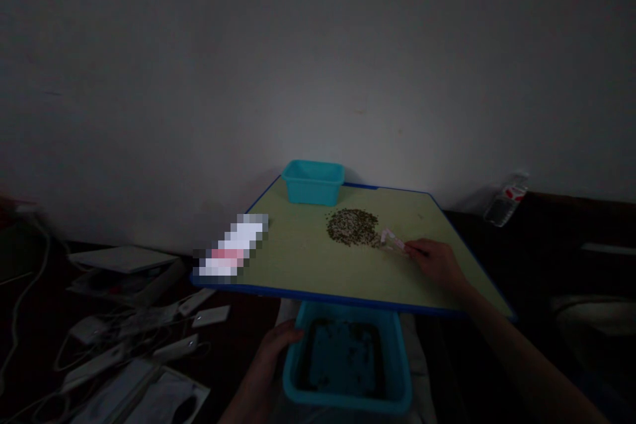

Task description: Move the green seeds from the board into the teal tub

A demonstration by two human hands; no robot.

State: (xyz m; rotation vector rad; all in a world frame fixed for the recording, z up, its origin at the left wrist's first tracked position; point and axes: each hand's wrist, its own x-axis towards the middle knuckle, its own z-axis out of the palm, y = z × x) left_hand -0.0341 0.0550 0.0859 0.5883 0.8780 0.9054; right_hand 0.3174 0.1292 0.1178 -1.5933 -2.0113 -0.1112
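My right hand is closed over the right part of the table, pinching a small flat clear piece with pinkish-white markings; its exact kind is hard to make out. The tip of that piece meets the right edge of a spread pile of small green-brown and pale grains. Below the table's front edge, my left hand grips the left rim of a turquoise plastic basin. Dark grains lie scattered in this basin, mostly along its inner sides. Its far rim sits partly under the tabletop.
A second turquoise basin stands at the back of the blue-edged table. A pixelated bright phone-like shape lies at the left edge. Power strips and cables clutter the left floor. A clear plastic bottle leans at right, near the wall.
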